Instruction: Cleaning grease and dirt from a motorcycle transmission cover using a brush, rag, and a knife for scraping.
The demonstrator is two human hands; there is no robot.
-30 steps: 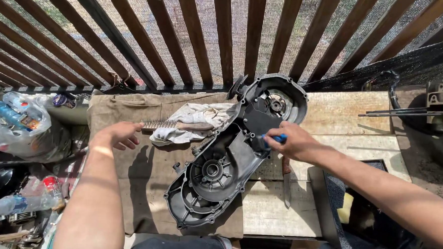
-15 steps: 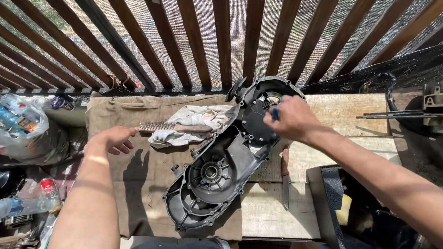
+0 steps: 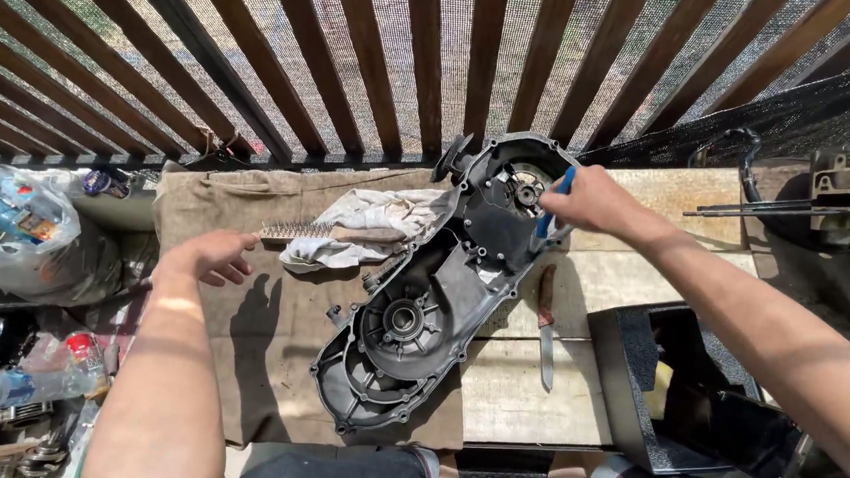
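My right hand [image 3: 594, 200] was closed around a blue-handled tool [image 3: 552, 208], gripping it near the top so that only a strip of blue showed below my fingers. The tool's tip was down at the upper end of the black engine cover [image 3: 442, 288], close to the round opening with the metal hub in it; I could not tell exactly what the tip touched.

The cover lay open side up and slanted across the table [image 3: 533, 387], its upper end toward the wooden railing [image 3: 423, 67] and its lower end near my lap, resting partly on a brown cloth [image 3: 248, 356] spread over the boards.

My left hand [image 3: 209, 255] was held open and empty, fingers loosely curled, palm down over the brown cloth. It was just beside the bristle end of a wire brush [image 3: 296, 230], fingertips near it but not clearly touching. The brush's other end ran under a crumpled white rag [image 3: 364, 222] that lay against the cover's left edge.

A knife [image 3: 546, 321] with a brown handle lay on the bare boards just right of the cover, blade pointing toward me. Farther right sat a black box [image 3: 686, 394]. Off the left edge of the table were a plastic bag [image 3: 19, 231] and some bottles [image 3: 27, 384].
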